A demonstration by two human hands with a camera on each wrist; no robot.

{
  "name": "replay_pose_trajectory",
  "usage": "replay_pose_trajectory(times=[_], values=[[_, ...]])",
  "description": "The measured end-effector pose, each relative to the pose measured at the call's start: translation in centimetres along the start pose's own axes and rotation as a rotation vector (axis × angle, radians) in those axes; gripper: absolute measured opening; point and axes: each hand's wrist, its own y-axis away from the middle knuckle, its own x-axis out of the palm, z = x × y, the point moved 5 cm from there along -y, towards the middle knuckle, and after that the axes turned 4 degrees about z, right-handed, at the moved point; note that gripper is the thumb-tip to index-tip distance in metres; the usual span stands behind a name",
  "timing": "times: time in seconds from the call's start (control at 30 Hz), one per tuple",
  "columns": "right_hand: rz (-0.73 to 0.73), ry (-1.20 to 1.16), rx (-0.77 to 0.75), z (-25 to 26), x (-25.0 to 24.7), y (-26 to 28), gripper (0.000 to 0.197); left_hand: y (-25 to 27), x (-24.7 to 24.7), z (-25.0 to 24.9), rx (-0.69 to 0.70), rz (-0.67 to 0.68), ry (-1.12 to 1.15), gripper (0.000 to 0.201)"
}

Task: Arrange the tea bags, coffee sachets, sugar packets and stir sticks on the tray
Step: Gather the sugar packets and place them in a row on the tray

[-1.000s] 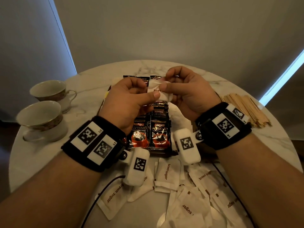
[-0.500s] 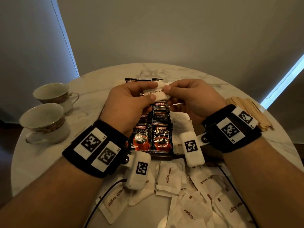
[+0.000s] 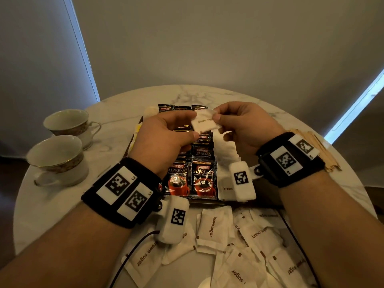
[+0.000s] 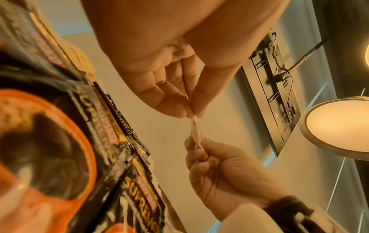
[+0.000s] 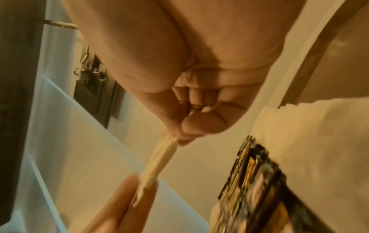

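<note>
Head view: sugar packet (image 3: 204, 123) spans between both hands, left hand (image 3: 166, 140) and right hand (image 3: 244, 126) each pinching one end above the tray (image 3: 133, 142).

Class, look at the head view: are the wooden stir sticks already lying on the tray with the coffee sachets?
No. The stir sticks lie in a pile on the table, to the right of the coffee sachets.
</note>
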Motion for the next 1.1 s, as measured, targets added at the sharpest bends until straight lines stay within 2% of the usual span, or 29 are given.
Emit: replay_pose_trajectory(times=[0.17,0.3,0.47,0.57,0.63,0.67,0.77,0.87,0.97,1.1], values=[[-0.332,-0.122,0.181,-2.4,-6.4,-4.3,0.018,-0.2,-0.7,-0.1,-0.033,-0.082,0.201,0.037],[-0.449,-0.039,0.424,-5.6,-9.8,-6.4,0.015,-0.5,-1.1,-0.3,-0.018,-0.125,0.258,0.033],[-0.404,0.011,0.569,-7.2,-10.2,-7.8,0.018,-0.6,-1.4,-0.4,-0.011,-0.151,0.262,0.031],[-0.363,0.014,0.512,-8.1,-10.9,-8.8,0.007,-0.6,-1.5,-0.4,-0.019,-0.159,0.259,0.031],[-0.375,-0.009,0.463,-9.0,-11.8,-9.3,0.030,-0.5,-1.4,-0.5,-0.024,-0.162,0.254,0.031],[-0.378,-0.038,0.442,-8.6,-11.3,-8.8,0.032,-0.5,-1.4,-0.6,-0.026,-0.162,0.253,0.031],[-0.383,-0.072,0.438,-7.6,-10.0,-7.7,0.021,-0.4,-1.4,-0.7,-0.031,-0.164,0.249,0.030],[-0.385,-0.018,0.423,-7.3,-10.1,-7.6,0.030,-0.4,-1.5,-0.6,-0.037,-0.173,0.242,0.030],[-0.306,-0.027,0.485,-6.8,-8.9,-7.2,0.016,-0.4,-1.6,-0.4,-0.051,-0.187,0.237,0.030],[-0.219,0.014,0.537,-5.7,-7.9,-6.6,0.016,-0.3,-1.5,-0.3,-0.085,-0.205,0.233,0.028]])
